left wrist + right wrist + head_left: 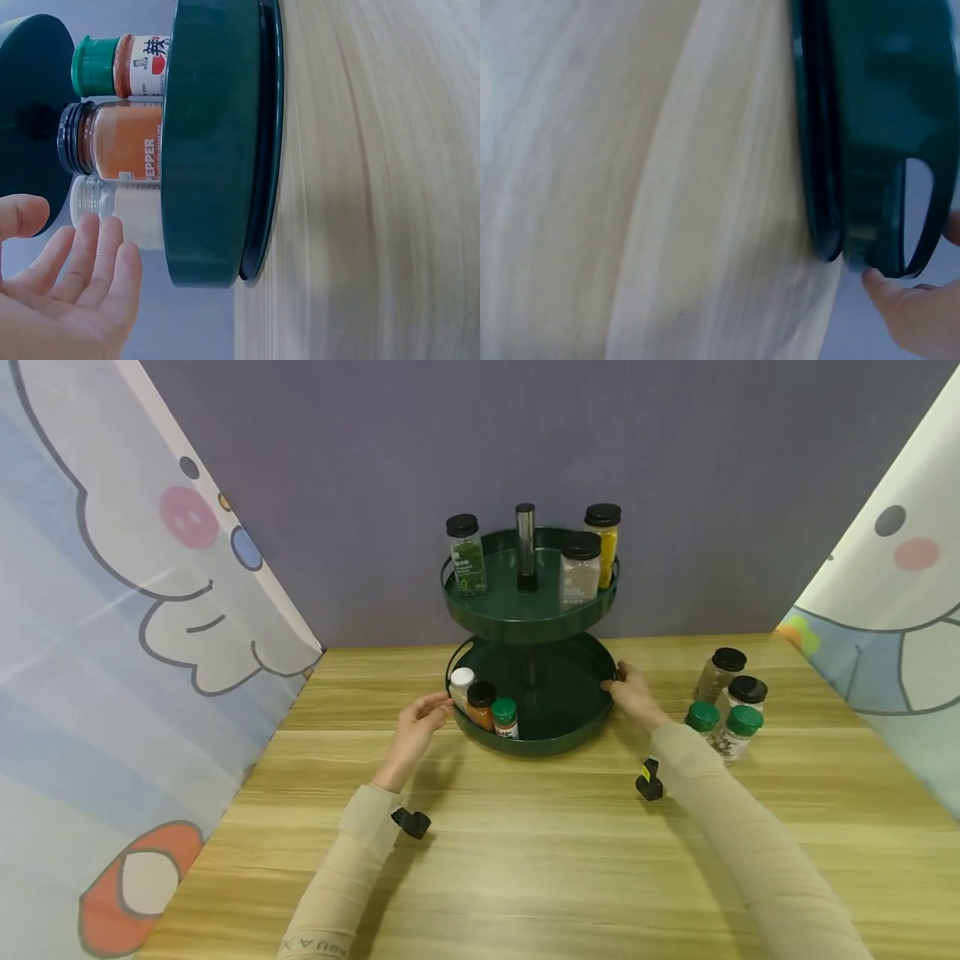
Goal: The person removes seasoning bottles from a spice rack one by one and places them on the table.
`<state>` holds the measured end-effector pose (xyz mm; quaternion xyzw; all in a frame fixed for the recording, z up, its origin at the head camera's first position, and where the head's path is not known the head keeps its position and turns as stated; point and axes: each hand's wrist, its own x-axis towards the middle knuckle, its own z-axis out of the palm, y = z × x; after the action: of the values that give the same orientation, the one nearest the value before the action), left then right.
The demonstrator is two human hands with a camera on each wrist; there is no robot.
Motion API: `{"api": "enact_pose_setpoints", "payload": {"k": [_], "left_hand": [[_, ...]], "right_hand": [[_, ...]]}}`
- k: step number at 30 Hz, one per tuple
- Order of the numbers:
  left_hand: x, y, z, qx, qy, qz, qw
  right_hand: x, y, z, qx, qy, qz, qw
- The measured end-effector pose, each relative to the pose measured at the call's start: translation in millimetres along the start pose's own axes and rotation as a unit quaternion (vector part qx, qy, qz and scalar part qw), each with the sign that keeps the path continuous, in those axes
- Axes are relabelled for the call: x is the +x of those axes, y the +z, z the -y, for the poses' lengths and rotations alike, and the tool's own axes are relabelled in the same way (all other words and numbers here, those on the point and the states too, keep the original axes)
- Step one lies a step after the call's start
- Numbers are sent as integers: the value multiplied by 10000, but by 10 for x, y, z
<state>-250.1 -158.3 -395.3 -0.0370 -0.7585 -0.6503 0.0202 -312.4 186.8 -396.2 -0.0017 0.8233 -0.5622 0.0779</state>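
A dark green two-tier turntable rack point(543, 746) stands on the table. At its lower tier's right side, my right hand point(633, 695) grips the rim by the cut-out handle; the right wrist view shows the thumb point(881, 289) against the tray's edge. My left hand point(420, 727) is by the lower tier's left rim, fingers extended and holding nothing. Beside those fingers point(105, 259) stands a white-capped jar point(461, 683). Next to it on the lower tier are a black-capped orange pepper jar point(127, 141) and a green-capped bottle point(505, 717).
On the upper tier stand a green-herb jar point(468, 560), a black pepper jar point(581, 572) and a yellow jar point(606, 539), around a chrome post point(526, 543). Several jars, including a green-capped one point(742, 727), stand on the table point(510, 860) at the right.
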Motion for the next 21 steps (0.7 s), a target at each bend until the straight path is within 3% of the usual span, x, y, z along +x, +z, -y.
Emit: {"api": "enact_pose_setpoints", "payload": {"k": [7,21], "left_hand": [[21,-36,15,46,-62,66,9999],[64,-46,96,77,-195,87,9997]], "right_hand": [[68,4,-57,328,-397,-75,9986],[47,-93,-167,277,-228,358,9987]]}}
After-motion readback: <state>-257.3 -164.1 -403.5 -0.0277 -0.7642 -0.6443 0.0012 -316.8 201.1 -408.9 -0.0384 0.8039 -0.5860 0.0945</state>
